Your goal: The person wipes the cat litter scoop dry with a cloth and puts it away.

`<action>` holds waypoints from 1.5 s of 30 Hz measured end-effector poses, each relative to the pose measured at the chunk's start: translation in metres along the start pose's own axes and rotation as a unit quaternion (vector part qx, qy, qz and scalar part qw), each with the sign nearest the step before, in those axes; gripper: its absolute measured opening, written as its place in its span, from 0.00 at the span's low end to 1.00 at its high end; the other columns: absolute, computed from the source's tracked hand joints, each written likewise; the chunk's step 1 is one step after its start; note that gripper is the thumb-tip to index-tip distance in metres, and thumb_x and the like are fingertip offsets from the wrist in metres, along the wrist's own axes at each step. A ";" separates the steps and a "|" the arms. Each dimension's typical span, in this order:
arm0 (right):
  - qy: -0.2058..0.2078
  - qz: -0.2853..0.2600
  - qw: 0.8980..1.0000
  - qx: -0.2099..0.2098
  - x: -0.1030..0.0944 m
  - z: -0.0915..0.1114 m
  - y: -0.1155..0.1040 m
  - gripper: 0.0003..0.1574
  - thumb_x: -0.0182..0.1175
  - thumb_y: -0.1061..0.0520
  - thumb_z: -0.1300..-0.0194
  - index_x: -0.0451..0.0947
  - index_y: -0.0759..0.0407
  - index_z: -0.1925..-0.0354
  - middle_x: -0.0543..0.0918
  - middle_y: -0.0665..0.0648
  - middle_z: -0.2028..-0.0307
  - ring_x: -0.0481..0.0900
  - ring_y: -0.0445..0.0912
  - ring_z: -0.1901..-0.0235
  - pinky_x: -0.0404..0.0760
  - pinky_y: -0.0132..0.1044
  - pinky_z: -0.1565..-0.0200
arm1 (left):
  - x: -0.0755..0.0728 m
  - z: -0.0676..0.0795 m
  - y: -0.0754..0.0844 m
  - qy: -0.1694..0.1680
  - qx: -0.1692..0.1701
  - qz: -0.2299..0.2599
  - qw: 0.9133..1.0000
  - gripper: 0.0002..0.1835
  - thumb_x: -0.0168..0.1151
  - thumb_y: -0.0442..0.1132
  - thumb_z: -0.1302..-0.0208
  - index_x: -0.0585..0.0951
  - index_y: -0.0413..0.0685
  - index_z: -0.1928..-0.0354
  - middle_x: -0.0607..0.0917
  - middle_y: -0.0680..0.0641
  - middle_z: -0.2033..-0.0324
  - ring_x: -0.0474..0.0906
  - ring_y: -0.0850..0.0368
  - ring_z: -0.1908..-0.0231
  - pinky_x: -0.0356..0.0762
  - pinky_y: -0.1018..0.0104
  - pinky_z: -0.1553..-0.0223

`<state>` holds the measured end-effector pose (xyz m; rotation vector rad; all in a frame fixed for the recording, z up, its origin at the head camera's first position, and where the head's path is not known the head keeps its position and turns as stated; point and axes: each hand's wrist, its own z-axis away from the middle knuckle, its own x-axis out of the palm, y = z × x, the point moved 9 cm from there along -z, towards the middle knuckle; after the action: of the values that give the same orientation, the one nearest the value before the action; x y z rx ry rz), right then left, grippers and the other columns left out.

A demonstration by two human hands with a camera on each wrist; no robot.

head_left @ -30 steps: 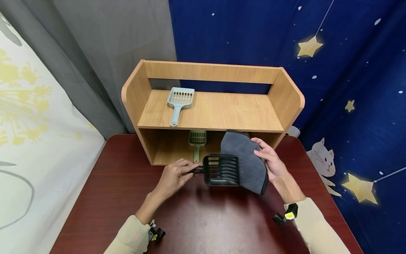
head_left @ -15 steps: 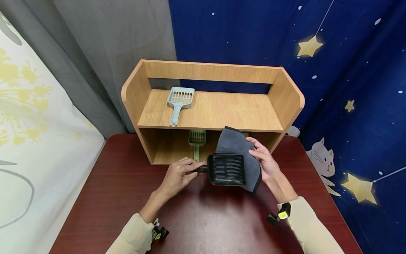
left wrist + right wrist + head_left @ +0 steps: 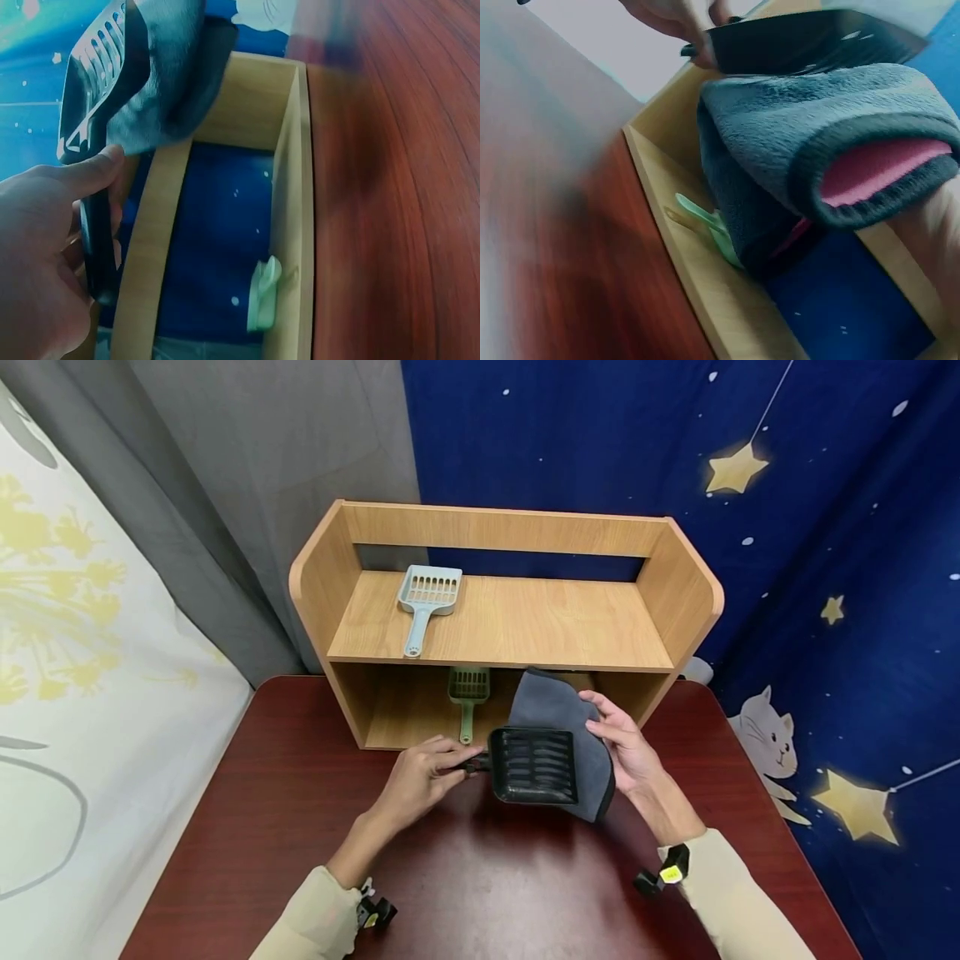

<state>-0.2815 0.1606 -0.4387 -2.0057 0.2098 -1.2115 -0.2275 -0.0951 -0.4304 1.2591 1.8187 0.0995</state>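
Note:
My left hand grips the handle of a black slotted litter scoop, holding it up above the table in front of the shelf. The thumb presses along the handle in the left wrist view. Behind the scoop's head my right hand pinches a folded grey cloth with dark edging. Its pink inner side shows in the right wrist view, where the cloth lies right against the underside of the black scoop. Part of the cloth is hidden by the scoop in the head view.
A two-tier wooden shelf stands at the back of the dark red table. On its upper board lies a light blue litter scoop; a green litter scoop lies on the lower one. Curtains hang behind.
My right hand and the cloth have shifted left, farther behind the scoop's head. The black scoop has moved slightly right, its slots now backed by cloth.

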 end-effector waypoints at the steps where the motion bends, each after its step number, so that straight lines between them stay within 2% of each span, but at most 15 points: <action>1: -0.002 0.003 1.000 -0.003 0.000 0.003 -0.004 0.29 0.35 0.75 0.20 0.74 0.58 0.35 0.86 0.58 0.45 0.88 0.49 0.50 0.87 0.38 0.51 | -0.001 0.002 -0.002 -0.001 -0.006 -0.007 1.000 0.25 0.81 0.26 0.48 0.91 0.46 0.46 0.91 0.51 0.57 0.86 0.57 0.57 0.83 0.62 0.63; 5: -0.003 0.029 0.999 -0.012 0.003 0.012 -0.017 0.29 0.37 0.75 0.20 0.74 0.58 0.34 0.84 0.58 0.43 0.87 0.49 0.48 0.87 0.40 0.50 | -0.003 0.006 -0.009 -0.013 -0.026 -0.035 0.999 0.25 0.81 0.27 0.47 0.91 0.48 0.44 0.91 0.52 0.57 0.85 0.58 0.59 0.81 0.63 0.66; 10: 0.001 0.050 0.999 -0.021 0.008 0.020 -0.029 0.31 0.36 0.76 0.21 0.73 0.57 0.34 0.84 0.57 0.43 0.86 0.49 0.47 0.86 0.40 0.49 | -0.004 0.007 -0.014 -0.031 -0.047 -0.054 0.997 0.23 0.80 0.29 0.44 0.91 0.48 0.44 0.91 0.52 0.58 0.86 0.57 0.59 0.83 0.60 0.64; 15: 0.043 0.093 0.994 -0.043 0.005 0.028 -0.040 0.30 0.38 0.77 0.21 0.76 0.56 0.36 0.85 0.56 0.45 0.87 0.48 0.49 0.86 0.38 0.51 | -0.006 0.009 -0.018 -0.037 -0.059 -0.075 0.995 0.21 0.79 0.31 0.42 0.91 0.46 0.45 0.92 0.50 0.57 0.88 0.52 0.55 0.86 0.53 0.59; 19: 0.101 0.165 0.978 -0.073 -0.002 0.036 -0.051 0.29 0.43 0.78 0.23 0.78 0.56 0.39 0.85 0.54 0.49 0.86 0.45 0.51 0.85 0.35 0.53 | -0.006 0.011 -0.020 -0.037 -0.057 -0.093 0.993 0.19 0.79 0.35 0.41 0.91 0.45 0.46 0.92 0.49 0.57 0.89 0.51 0.56 0.85 0.51 0.60; 22: 0.137 0.216 0.962 -0.094 -0.006 0.041 -0.058 0.28 0.48 0.79 0.26 0.80 0.57 0.40 0.86 0.52 0.51 0.86 0.43 0.52 0.84 0.33 0.53 | -0.006 0.012 -0.024 -0.042 -0.071 -0.102 0.991 0.17 0.79 0.39 0.38 0.91 0.46 0.47 0.93 0.50 0.57 0.88 0.56 0.64 0.84 0.55 0.64; 25: 0.142 0.246 0.952 -0.113 -0.005 0.044 -0.061 0.27 0.52 0.80 0.28 0.80 0.62 0.39 0.87 0.53 0.51 0.86 0.43 0.52 0.85 0.33 0.52 | -0.005 0.012 -0.027 -0.052 -0.091 -0.102 0.989 0.16 0.78 0.41 0.37 0.92 0.47 0.48 0.93 0.51 0.59 0.79 0.62 0.73 0.78 0.61 0.70; 28: 0.128 0.270 0.946 -0.125 -0.001 0.047 -0.059 0.27 0.54 0.81 0.30 0.79 0.67 0.38 0.88 0.55 0.51 0.87 0.44 0.53 0.86 0.34 0.55 | -0.005 0.011 -0.029 -0.062 -0.106 -0.095 0.988 0.14 0.77 0.41 0.36 0.92 0.46 0.50 0.93 0.51 0.60 0.70 0.65 0.76 0.73 0.66 0.71; 29: 0.125 0.284 0.942 -0.130 0.001 0.047 -0.058 0.26 0.56 0.82 0.31 0.79 0.69 0.39 0.88 0.55 0.52 0.87 0.44 0.54 0.87 0.34 0.56 | -0.004 0.011 -0.029 -0.065 -0.111 -0.092 0.987 0.13 0.77 0.41 0.36 0.92 0.46 0.51 0.93 0.51 0.61 0.69 0.65 0.76 0.72 0.66 0.72; 31: 0.130 0.330 0.924 -0.141 0.005 0.049 -0.056 0.25 0.60 0.81 0.33 0.80 0.70 0.40 0.89 0.54 0.54 0.86 0.42 0.56 0.86 0.31 0.57 | -0.004 0.009 -0.029 -0.069 -0.119 -0.087 0.987 0.12 0.77 0.40 0.36 0.92 0.46 0.53 0.92 0.51 0.62 0.69 0.65 0.76 0.72 0.67 0.72; 35: 0.143 0.432 0.875 -0.168 0.011 0.050 -0.048 0.24 0.66 0.80 0.38 0.81 0.75 0.43 0.89 0.51 0.54 0.82 0.38 0.59 0.82 0.27 0.58 | -0.001 0.006 -0.030 -0.077 -0.134 -0.075 0.985 0.11 0.77 0.40 0.36 0.91 0.44 0.54 0.92 0.50 0.64 0.70 0.65 0.75 0.71 0.68 0.71; 37: 0.145 0.465 0.855 -0.176 0.015 0.050 -0.041 0.24 0.68 0.80 0.39 0.81 0.76 0.44 0.89 0.50 0.53 0.81 0.37 0.60 0.81 0.26 0.60 | 0.001 0.005 -0.029 -0.078 -0.138 -0.070 0.985 0.12 0.77 0.40 0.35 0.91 0.43 0.53 0.92 0.49 0.63 0.70 0.64 0.75 0.71 0.69 0.70; 40: 0.145 0.491 0.840 -0.178 0.022 0.048 -0.026 0.24 0.69 0.80 0.40 0.82 0.75 0.45 0.89 0.50 0.56 0.82 0.36 0.63 0.81 0.26 0.63 | 0.004 0.002 -0.026 -0.077 -0.143 -0.066 0.985 0.13 0.76 0.40 0.35 0.91 0.41 0.53 0.92 0.47 0.63 0.66 0.66 0.78 0.70 0.69 0.72; 43: 0.149 0.498 0.833 -0.189 0.027 0.044 -0.010 0.24 0.71 0.80 0.43 0.83 0.73 0.48 0.88 0.51 0.62 0.80 0.36 0.69 0.79 0.25 0.69 | 0.007 0.000 -0.022 -0.065 -0.151 -0.067 0.984 0.14 0.77 0.40 0.35 0.91 0.39 0.52 0.92 0.45 0.63 0.63 0.67 0.80 0.68 0.69 0.74; 45: 0.151 0.495 0.834 -0.195 0.030 0.040 0.002 0.23 0.71 0.80 0.44 0.84 0.72 0.49 0.87 0.53 0.66 0.78 0.35 0.72 0.77 0.25 0.72 | 0.010 -0.002 -0.019 -0.052 -0.159 -0.065 0.984 0.15 0.77 0.40 0.35 0.91 0.38 0.51 0.93 0.44 0.61 0.68 0.67 0.80 0.74 0.66 0.72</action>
<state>-0.2318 0.1653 -0.4296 -1.5721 1.5462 -0.7848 -0.2434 -0.0959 -0.4450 0.9033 1.7105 0.2374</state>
